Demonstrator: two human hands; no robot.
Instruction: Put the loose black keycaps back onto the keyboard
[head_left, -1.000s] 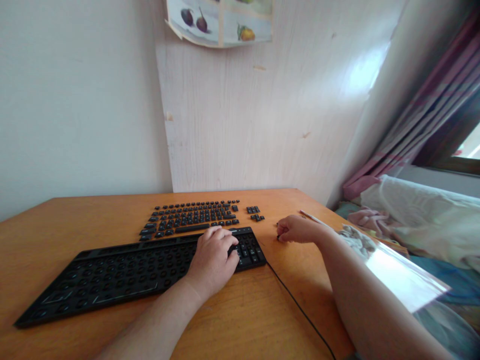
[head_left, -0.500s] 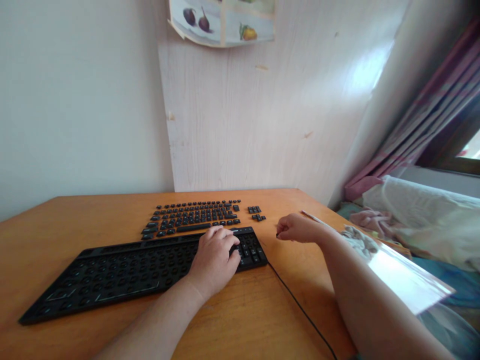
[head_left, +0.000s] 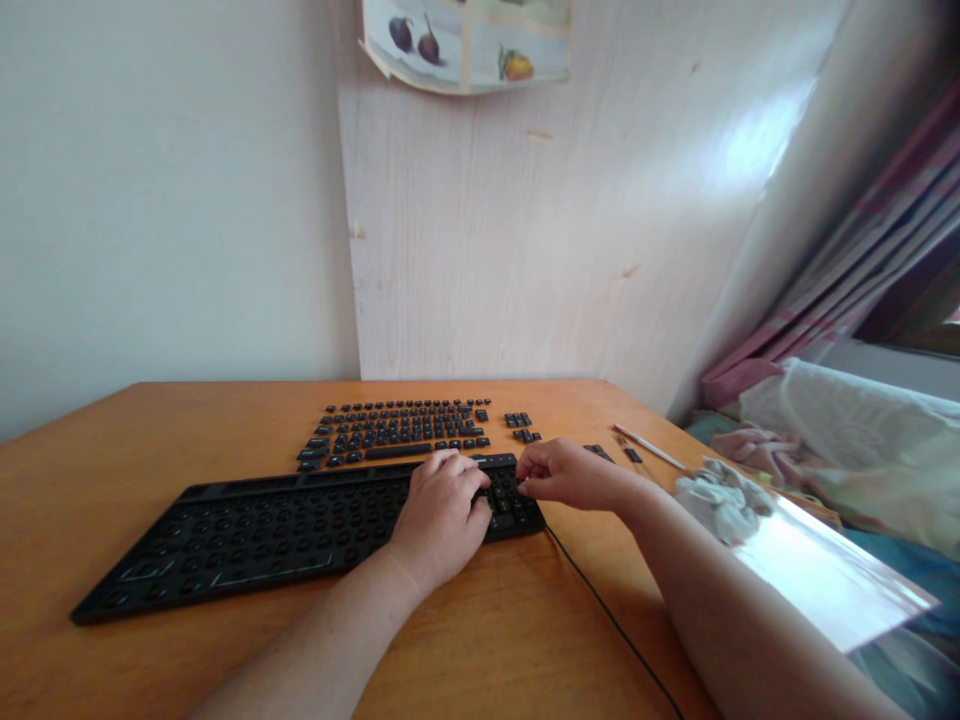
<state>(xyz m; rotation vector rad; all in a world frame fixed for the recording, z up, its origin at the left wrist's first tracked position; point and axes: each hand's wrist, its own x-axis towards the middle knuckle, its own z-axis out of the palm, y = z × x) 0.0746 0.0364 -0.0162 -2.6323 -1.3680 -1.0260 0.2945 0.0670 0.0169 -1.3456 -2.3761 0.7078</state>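
A black keyboard (head_left: 292, 545) lies at a slant on the desk, most of its key sockets bare, with keycaps fitted on the number pad at its right end. My left hand (head_left: 444, 508) rests over the right part of the keyboard, fingers bent and thumb apart, gripping nothing. At the number pad's upper right corner is my right hand (head_left: 559, 474), thumb and fingertips pinched on a small black keycap that they mostly hide. Loose black keycaps (head_left: 401, 436) stand in rows behind the keyboard, and smaller groups of keycaps (head_left: 517, 420) sit to their right.
A black cable (head_left: 600, 603) runs from the keyboard toward the front edge. On the right of the wooden desk (head_left: 465, 650) are a few loose pieces (head_left: 634, 455), a white pen-like stick (head_left: 649, 447), a crumpled cloth (head_left: 724, 503) and a shiny white sheet (head_left: 832, 580).
My right hand has moved left with the keycap, from the bare desk to the number pad, uncovering small pieces behind it. My left hand stays on the keyboard. The view has shifted slightly.
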